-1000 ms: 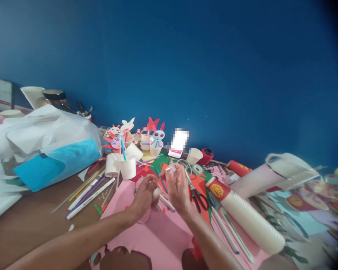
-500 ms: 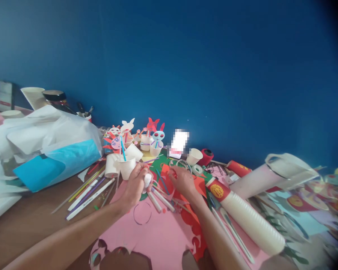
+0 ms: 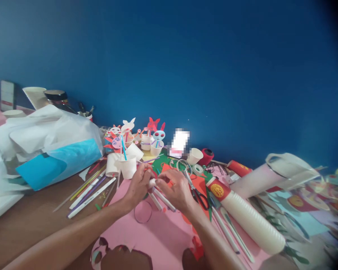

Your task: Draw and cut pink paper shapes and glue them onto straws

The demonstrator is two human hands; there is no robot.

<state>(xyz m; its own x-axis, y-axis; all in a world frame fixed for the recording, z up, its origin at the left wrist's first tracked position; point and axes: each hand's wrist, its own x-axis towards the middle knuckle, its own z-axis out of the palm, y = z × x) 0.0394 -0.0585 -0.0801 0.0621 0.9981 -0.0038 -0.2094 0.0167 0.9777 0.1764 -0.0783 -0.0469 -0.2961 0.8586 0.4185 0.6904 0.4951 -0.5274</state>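
Over the pink paper (image 3: pixel 157 240), my left hand (image 3: pixel 142 182) is closed around a small white object (image 3: pixel 152 182), perhaps a bottle top; most of it is hidden. My right hand (image 3: pixel 176 185) meets it from the other side, its curled fingertips at the white piece. Whatever those right fingers pinch is too small to make out. Below both hands lie white markers (image 3: pixel 165 200) and a circle outline (image 3: pixel 143 212) drawn on the paper. Black-handled scissors (image 3: pixel 201 198) lie just right of my right hand, on red paper (image 3: pixel 198 182).
Paper cups (image 3: pixel 129 167) with straws and paper rabbit figures (image 3: pixel 158 135) stand behind. Left are pens (image 3: pixel 91 198) and a plastic bag (image 3: pixel 50 123) with blue paper. A long stack of cups (image 3: pixel 250 217) lies right, near a tape roll (image 3: pixel 197 169). A lit phone (image 3: pixel 180 142) leans against the wall.
My right hand has moved left and down, from the red paper to my left hand. The scissors now show beside it. The white object sits slightly farther right, still in my left hand.
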